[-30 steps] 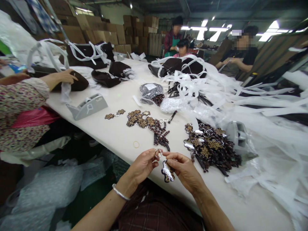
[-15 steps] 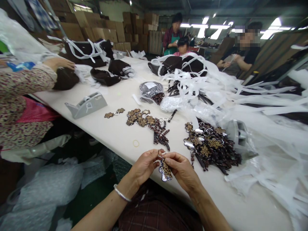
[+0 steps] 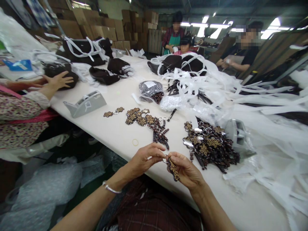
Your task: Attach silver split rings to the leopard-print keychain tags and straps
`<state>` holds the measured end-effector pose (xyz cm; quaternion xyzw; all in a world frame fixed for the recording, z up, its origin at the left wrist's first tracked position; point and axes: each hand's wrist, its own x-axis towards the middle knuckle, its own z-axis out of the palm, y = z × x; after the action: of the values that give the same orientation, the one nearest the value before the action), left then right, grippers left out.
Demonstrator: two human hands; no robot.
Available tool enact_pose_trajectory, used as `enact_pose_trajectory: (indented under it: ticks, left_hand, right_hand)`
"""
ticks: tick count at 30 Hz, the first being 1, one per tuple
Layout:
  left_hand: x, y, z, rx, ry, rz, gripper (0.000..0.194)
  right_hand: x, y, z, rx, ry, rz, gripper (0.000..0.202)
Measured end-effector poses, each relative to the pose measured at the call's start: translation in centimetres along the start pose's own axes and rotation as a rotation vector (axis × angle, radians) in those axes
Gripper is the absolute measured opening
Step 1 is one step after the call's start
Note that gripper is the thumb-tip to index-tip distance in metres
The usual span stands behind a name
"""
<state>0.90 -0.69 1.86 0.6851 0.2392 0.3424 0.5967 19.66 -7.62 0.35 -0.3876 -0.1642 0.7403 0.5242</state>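
Note:
At the table's near edge, my right hand (image 3: 189,171) pinches a leopard-print keychain charm (image 3: 173,169) between thumb and fingers; the charm hangs tilted. A metal split ring (image 3: 165,159) is at its upper end. My left hand (image 3: 148,158) has its thumb and fingertips closed at this ring, with the upper fingers stretched over it. Just beyond my hands lie dark beaded straps (image 3: 160,134) and a cluster of leopard-print flower charms (image 3: 141,118). To the right is a larger heap of charms and dark straps (image 3: 211,146).
A grey tape dispenser (image 3: 88,103) stands at left, another (image 3: 237,134) at right under plastic. A rubber band (image 3: 135,142) lies on the table (image 3: 115,138). White strips (image 3: 216,83) and dark bags (image 3: 170,64) cover the far right. At left, a co-worker's hand (image 3: 56,80) touches a dark bag.
The charm has turned in my right hand and shifted slightly right. My left fingers have lifted and straightened somewhat at the ring. The co-worker's hands at left have moved over the dark bag.

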Motion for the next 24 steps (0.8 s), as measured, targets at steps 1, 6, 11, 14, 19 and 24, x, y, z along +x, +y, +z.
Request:
enact_pose_trajectory:
  ticks: [1,6,11,14,19,24]
  left_hand:
    - [0.1,0.2,-0.3,0.033,-0.049,0.019,0.012]
    - [0.7,1.5,-0.9,0.075,-0.273,0.021,0.021]
    - [0.9,2.4,-0.7,0.154,-0.295,0.065,0.021]
    - [0.5,2.3,-0.6,0.162,-0.255,0.071,0.02]
    - [-0.5,0.9,-0.3,0.086,0.012,-0.08,0.01]
    - [-0.9,-0.2,0.5,-0.213,0.171,-0.29,0.009]
  right_hand:
    - [0.0,0.0,0.0,0.016,-0.019,0.013,0.025]
    - [-0.1,0.2,0.0,0.094,-0.11,0.06,0.023]
    - [0.0,0.4,-0.2,0.145,-0.126,0.057,0.025]
    - [-0.1,0.0,-0.2,0.034,-0.09,0.05,0.023]
    - [-0.4,-0.7,-0.1,-0.195,0.047,-0.069,0.019]
    - [0.0,-0.2,0.1,-0.234,0.197,-0.163,0.023]
